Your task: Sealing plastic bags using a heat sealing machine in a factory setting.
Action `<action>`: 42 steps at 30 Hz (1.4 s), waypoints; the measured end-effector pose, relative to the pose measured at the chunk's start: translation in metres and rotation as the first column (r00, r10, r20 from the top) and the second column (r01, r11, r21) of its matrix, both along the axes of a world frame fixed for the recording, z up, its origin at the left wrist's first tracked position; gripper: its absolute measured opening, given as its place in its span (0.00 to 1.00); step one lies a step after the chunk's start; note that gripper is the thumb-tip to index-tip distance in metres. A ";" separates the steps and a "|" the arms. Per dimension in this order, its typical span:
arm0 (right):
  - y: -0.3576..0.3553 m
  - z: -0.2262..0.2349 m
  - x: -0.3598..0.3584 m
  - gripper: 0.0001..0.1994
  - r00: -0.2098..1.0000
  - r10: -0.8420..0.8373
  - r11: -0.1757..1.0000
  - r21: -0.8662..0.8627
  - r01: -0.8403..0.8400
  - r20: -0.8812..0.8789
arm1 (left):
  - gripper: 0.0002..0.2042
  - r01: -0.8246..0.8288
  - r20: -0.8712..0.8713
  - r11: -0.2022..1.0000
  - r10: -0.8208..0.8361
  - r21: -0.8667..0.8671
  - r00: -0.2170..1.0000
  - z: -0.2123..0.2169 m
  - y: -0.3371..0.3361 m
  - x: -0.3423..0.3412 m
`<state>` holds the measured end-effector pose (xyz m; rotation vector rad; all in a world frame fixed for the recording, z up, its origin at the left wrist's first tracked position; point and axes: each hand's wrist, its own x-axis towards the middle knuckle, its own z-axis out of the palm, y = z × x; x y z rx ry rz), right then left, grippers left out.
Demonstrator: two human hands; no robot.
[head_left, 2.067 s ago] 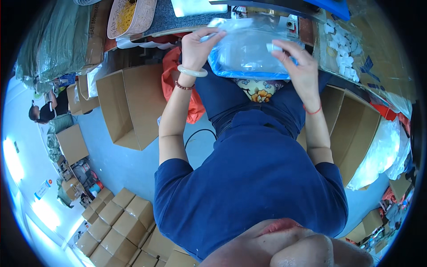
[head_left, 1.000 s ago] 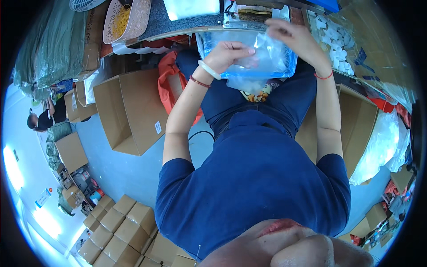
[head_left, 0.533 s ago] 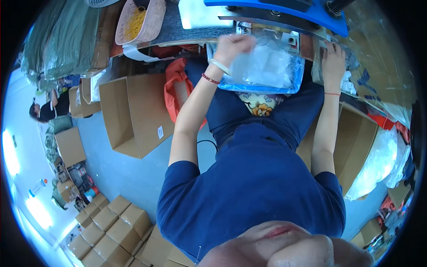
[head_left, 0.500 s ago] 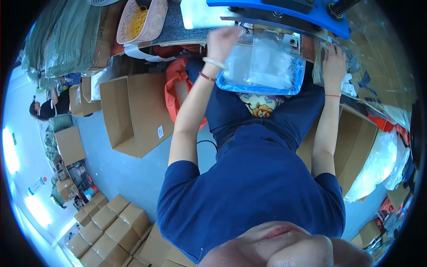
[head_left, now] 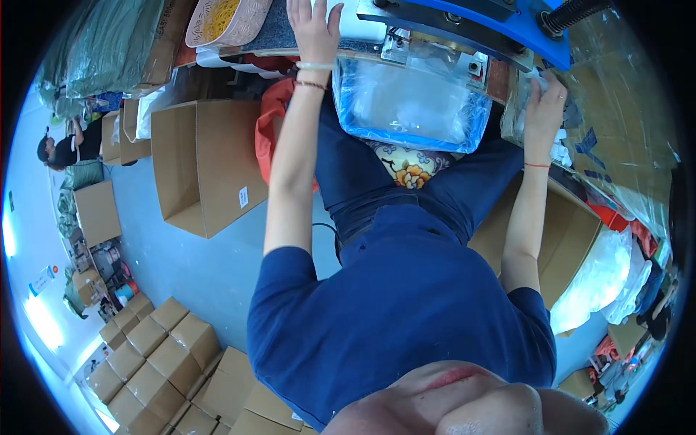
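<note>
Pale blue floor [head_left: 217, 268] runs under a seated person in a dark blue shirt, with closed cardboard cartons [head_left: 156, 348] stacked at the lower left. Nearer the knees on the person's left stands an open cardboard box [head_left: 199, 167], its inside bare as far as can be seen, and just behind it an orange-red bag [head_left: 272, 123] leans against the leg. On the right a second open carton [head_left: 558, 232] sits beside the thigh, with white plastic wrapping [head_left: 602, 279] bulging next to it.

Above the lap hangs a clear plastic bag with a blue edge [head_left: 413, 105], holding pale, soft contents; its top is caught under the blue bar of a table-mounted machine [head_left: 471, 25]. The bag lies between the two hands, touched by neither. The left hand [head_left: 312, 29] reaches up, fingers spread flat on the machine's pale top, just left of the bag. The right hand [head_left: 544, 101] is closed on a heap of white packets [head_left: 525, 109] just right of it. Farther left on the table, an oval basket [head_left: 225, 18] holds yellow bands. Far off, another person [head_left: 61, 148] stands among boxes.
</note>
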<state>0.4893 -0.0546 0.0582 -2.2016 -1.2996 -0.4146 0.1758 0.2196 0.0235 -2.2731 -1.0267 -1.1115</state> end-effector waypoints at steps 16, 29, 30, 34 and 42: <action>-0.013 0.064 -0.136 0.12 0.512 0.287 0.922 0.088 -0.378 -0.809 | 0.10 0.435 0.423 0.370 -0.118 -0.821 0.898 0.041 -0.111 -0.027; 0.013 0.106 -0.100 0.13 0.619 0.510 0.701 -0.128 -0.701 -0.597 | 0.11 0.479 0.595 -0.409 -0.228 -0.777 0.771 0.073 -0.140 -0.005; 0.015 0.103 -0.096 0.14 0.582 0.538 0.680 -0.094 -0.727 -0.610 | 0.12 0.486 0.669 -0.566 -0.166 -0.666 0.724 0.069 -0.139 -0.004; 0.012 0.078 -0.091 0.12 0.555 0.419 0.855 0.105 -0.508 -0.719 | 0.11 0.559 0.659 -0.482 -0.052 -0.675 0.751 0.054 -0.141 0.001; 0.017 0.079 -0.086 0.13 0.580 0.557 0.785 0.150 -0.601 -0.595 | 0.11 0.515 0.599 -0.368 -0.162 -0.774 0.784 0.052 -0.138 0.009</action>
